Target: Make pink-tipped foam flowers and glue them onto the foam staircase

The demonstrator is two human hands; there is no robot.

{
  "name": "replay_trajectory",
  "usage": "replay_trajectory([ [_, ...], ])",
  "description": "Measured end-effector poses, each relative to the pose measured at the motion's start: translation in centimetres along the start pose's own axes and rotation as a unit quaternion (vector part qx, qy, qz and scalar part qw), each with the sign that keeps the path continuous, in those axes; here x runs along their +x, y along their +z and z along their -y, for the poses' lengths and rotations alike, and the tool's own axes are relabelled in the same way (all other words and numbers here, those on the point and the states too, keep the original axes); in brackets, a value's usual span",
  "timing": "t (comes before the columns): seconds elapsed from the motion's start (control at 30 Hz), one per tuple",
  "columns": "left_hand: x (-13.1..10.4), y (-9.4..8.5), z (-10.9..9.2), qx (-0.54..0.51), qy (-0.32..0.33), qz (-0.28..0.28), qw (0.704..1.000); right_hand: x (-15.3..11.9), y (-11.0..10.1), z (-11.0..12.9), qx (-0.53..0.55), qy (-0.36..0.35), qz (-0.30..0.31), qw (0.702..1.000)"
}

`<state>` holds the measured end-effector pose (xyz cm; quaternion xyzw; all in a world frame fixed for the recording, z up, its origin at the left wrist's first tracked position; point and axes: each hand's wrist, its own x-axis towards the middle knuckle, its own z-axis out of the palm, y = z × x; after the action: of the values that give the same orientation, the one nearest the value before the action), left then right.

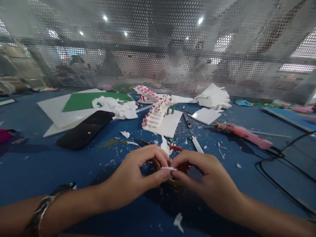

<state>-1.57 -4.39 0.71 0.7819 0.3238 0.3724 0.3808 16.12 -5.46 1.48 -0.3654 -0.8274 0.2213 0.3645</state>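
Observation:
Between my fingertips is a small, thin white piece (169, 168), perhaps rolled paper or foam; its exact kind does not show. My left hand (144, 168) pinches its left end between thumb and forefinger. At the other end, my right hand (201, 174) pinches it the same way. Behind my fingers, a red curved handle (176, 148) and a torn white scrap (165, 144) are partly hidden. Beyond them stands a small white model staircase (154, 117) with pink and dark red bits along its edges, on a white base board (170, 125).
A pink glue gun (251, 135) with a black cable (263, 168) lies right. A black phone-like slab (86, 130), a green sheet (84, 101) and crumpled tissue (120, 107) lie left. A cutter knife (187, 120) and a white marker (197, 144) sit ahead. Perforated metal mesh (153, 39) closes the back.

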Motion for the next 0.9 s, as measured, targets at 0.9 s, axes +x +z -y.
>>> replay_trajectory([
  [0.9,0.4,0.08,-0.16,-0.078,-0.097,-0.03,0.992,0.17,0.38,-0.1,-0.003,-0.056,-0.015,0.998],
])
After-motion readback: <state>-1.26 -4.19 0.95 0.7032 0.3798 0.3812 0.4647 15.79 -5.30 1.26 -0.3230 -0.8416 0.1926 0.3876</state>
